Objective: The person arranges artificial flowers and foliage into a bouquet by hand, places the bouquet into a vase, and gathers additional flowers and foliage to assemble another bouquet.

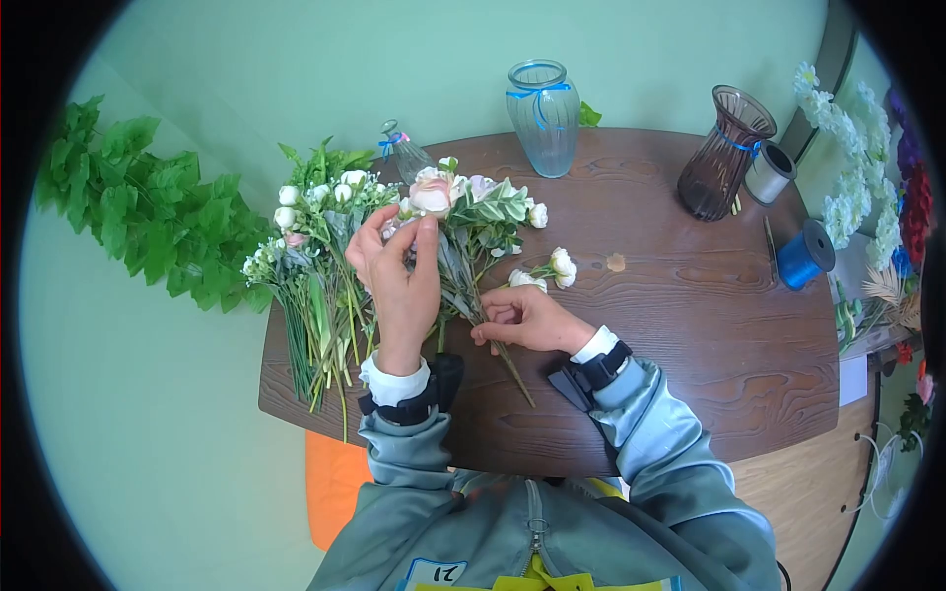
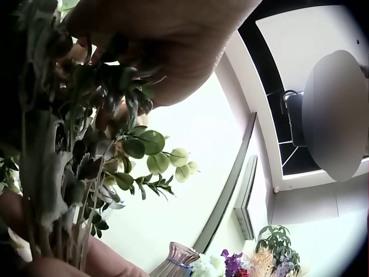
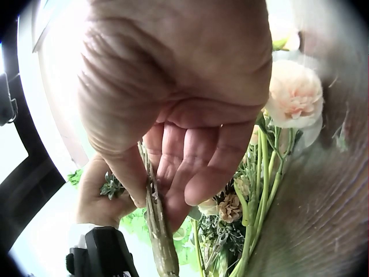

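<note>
The right hand (image 1: 532,317) pinches the brownish stems (image 3: 157,222) of a leafy flower bunch between thumb and fingers, low on the stems. The left hand (image 1: 399,291) is raised at the bunch's upper part, fingers bent beside a pale pink rose (image 1: 431,191); whether they grip anything is hidden. Green leaves (image 2: 151,143) of the bunch show below the left palm in the left wrist view. White blooms (image 1: 563,267) lie on the table just beyond the right hand.
Cut flowers with green stems (image 1: 320,335) lie at the table's left. Behind stand a small glass bottle (image 1: 409,158), a clear blue-ribboned vase (image 1: 548,123) and a purple vase (image 1: 724,158). At the right are a white spool (image 1: 770,175) and a blue spool (image 1: 805,256).
</note>
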`<state>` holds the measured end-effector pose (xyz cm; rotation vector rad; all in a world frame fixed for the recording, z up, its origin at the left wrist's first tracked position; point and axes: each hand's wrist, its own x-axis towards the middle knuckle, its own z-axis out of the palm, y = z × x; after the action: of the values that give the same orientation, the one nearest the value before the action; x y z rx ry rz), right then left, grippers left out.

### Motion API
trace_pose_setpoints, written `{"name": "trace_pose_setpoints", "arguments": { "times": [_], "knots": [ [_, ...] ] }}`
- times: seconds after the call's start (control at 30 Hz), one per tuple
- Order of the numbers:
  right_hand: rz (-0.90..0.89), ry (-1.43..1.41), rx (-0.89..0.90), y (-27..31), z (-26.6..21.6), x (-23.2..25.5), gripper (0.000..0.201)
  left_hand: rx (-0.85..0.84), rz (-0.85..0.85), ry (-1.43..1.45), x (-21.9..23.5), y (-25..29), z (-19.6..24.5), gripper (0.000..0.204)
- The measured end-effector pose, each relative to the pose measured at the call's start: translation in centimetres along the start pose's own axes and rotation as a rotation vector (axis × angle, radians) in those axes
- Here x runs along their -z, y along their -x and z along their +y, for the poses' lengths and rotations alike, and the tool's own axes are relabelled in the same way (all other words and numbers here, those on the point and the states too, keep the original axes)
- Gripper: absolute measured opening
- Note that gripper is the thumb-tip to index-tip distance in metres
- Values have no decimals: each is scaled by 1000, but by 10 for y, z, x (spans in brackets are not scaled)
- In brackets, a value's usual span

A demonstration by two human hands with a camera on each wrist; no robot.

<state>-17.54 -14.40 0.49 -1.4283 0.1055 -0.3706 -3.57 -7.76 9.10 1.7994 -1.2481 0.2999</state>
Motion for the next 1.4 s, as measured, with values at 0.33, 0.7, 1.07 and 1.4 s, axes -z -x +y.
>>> {"name": "trace_pose_setpoints", "arguments": {
  "times": [0.33, 0.7, 1.07, 1.4],
  "knots": [
    [2, -1, 0, 0, -2, -2, 11, 115, -9, 115, 0, -6, -5, 25],
    [108, 6, 41, -2, 4, -3, 10, -74, -74, 147, 7, -3, 1, 23],
    [303, 213, 171, -1, -2, -5, 10, -235, 75, 101, -6, 0, 11, 19],
    [-120, -213, 25, 3, -2, 6, 18, -217, -21, 350, -2, 1, 4, 17]
  ]
}}
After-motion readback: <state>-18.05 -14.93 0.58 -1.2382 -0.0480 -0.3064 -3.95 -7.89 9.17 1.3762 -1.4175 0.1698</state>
